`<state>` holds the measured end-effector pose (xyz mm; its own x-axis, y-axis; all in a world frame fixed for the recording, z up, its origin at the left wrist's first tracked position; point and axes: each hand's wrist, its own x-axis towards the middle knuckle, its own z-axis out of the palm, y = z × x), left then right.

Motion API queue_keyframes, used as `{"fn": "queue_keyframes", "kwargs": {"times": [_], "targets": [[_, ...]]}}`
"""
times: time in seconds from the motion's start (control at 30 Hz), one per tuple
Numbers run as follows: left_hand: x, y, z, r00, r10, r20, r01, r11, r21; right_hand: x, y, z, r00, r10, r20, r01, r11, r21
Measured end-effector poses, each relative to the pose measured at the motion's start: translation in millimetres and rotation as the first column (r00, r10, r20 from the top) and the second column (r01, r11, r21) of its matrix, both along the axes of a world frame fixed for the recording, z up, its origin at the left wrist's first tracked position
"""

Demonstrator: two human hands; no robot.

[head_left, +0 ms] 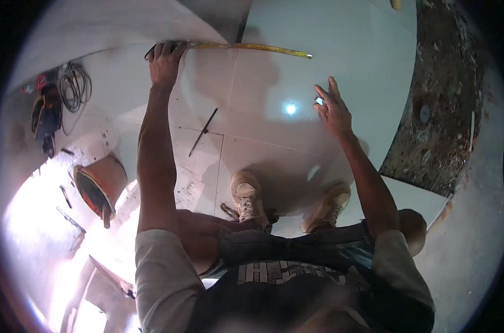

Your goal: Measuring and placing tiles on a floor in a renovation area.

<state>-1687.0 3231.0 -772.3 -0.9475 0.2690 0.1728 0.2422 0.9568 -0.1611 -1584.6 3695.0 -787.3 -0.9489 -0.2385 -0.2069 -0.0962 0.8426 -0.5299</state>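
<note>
The long, thin yellow tape measure (271, 49), gripped by the bare left hand (165, 69), runs rightward, its free tip (308, 56) ahead-left of the bare, spread-fingered right hand (336, 114).

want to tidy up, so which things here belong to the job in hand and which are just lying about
Likely in use: tape measure, in the left hand; floor tiles

Seemingly just lying about: bucket; coiled cable; thin dark rod
</note>
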Motion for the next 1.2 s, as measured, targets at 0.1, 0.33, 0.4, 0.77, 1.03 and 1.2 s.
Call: {"fn": "queue_keyframes", "kwargs": {"times": [0.1, 0.33, 0.4, 0.77, 1.03, 1.2], "targets": [[2.6, -2.0, -2.4, 0.999, 0.012, -0.047, -0.010, 0.999, 0.036, 0.4, -1.2, -0.4, 0.999, 0.015, -0.037, -0.015, 1.000, -0.020], [1.8, -6.7, -7.1, 0.999, 0.030, -0.029, -0.030, 1.000, 0.000, -0.8, -4.5, -0.2, 0.996, 0.062, -0.070, -0.058, 0.997, 0.048], [2.0, -7.3, -8.0, 0.999, 0.035, -0.033, -0.035, 0.999, 0.018, -1.5, -5.2, 1.1, 0.996, 0.046, -0.070, -0.049, 0.998, -0.038], [4.3, -12.4, -11.1, 1.000, 0.009, -0.001, -0.009, 1.000, -0.008, -1.8, -10.2, 10.6, 0.997, 0.071, 0.043, -0.069, 0.997, -0.046], [3.6, -15.6, -15.1, 0.998, -0.010, -0.062, 0.011, 0.999, 0.030, -3.8, -9.6, 6.5, 0.993, 0.062, 0.096, -0.056, 0.996, -0.069], [4.2, -13.9, -12.4, 0.999, 0.009, -0.048, -0.007, 0.999, 0.037, -4.5, -9.4, 7.6, 0.993, 0.048, 0.106, -0.042, 0.997, -0.061]]}}
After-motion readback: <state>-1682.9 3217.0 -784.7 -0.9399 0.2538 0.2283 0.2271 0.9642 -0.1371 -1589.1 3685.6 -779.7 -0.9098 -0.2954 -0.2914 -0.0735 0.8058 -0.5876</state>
